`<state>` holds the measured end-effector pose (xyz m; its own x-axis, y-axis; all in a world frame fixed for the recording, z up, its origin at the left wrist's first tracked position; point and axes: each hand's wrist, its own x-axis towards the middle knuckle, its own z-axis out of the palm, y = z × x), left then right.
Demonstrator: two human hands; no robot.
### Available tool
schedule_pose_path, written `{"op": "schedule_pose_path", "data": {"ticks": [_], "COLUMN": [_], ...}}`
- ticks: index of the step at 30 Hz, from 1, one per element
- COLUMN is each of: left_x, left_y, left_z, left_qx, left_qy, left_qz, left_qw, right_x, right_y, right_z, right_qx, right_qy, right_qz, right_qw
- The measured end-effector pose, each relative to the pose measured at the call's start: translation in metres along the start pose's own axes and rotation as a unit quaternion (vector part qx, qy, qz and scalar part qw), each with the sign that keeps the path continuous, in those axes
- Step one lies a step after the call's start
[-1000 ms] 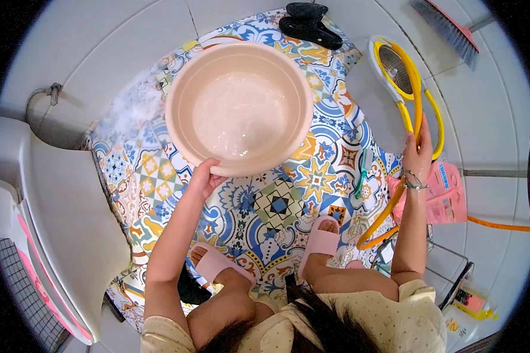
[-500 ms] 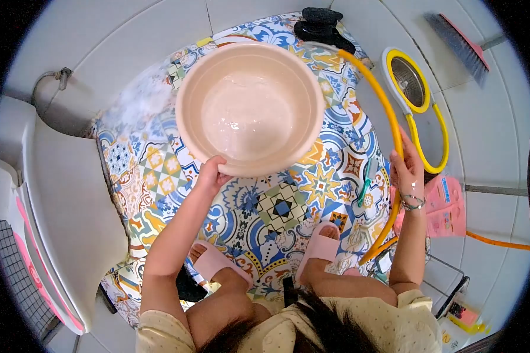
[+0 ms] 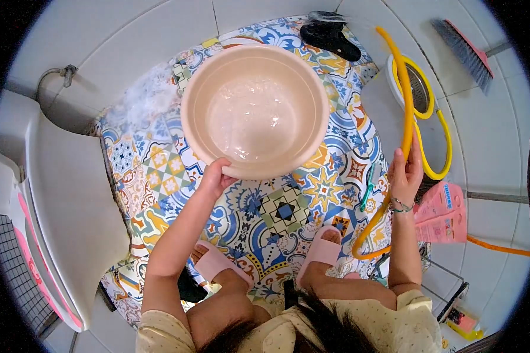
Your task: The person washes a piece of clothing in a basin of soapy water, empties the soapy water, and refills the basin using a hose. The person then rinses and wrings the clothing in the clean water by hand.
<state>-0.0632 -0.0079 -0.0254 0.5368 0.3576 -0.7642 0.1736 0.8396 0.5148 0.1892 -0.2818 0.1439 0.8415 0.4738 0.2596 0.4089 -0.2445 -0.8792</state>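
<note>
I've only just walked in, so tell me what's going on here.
A person's left hand grips the near rim of the basin, which is over the patterned floor with some water glinting inside. The right hand holds the hose, its end pointing away from the basin. Water is spurting from it toward the black shoes by the wall.

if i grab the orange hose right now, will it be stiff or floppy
The hose likely bends easily, as it curves round below the right hand. It probably isn't fully limp, since the length beyond the hand seems to arc unsupported. Its free end may kick or swing, as water appears to spray from it.
</note>
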Motion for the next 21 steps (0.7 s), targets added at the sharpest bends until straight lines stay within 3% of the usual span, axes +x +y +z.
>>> {"op": "schedule_pose_path", "data": {"ticks": [7, 10, 21], "left_x": [0.000, -0.002, -0.005], "left_y": [0.000, 0.000, 0.001], "left_z": [0.000, 0.001, 0.005], "left_qx": [0.013, 0.029, 0.012], "left_qy": [0.001, 0.001, 0.031], "left_qz": [0.005, 0.003, 0.012], "left_qw": [1.000, 1.000, 0.999], "right_x": [0.001, 0.001, 0.002], "right_y": [0.001, 0.002, 0.018], "right_z": [0.000, -0.005, 0.002], "right_qx": [-0.026, -0.002, -0.041], "right_qy": [0.019, -0.029, -0.046], "right_qz": [-0.023, 0.058, 0.052], "right_qw": [0.999, 0.998, 0.997]}}
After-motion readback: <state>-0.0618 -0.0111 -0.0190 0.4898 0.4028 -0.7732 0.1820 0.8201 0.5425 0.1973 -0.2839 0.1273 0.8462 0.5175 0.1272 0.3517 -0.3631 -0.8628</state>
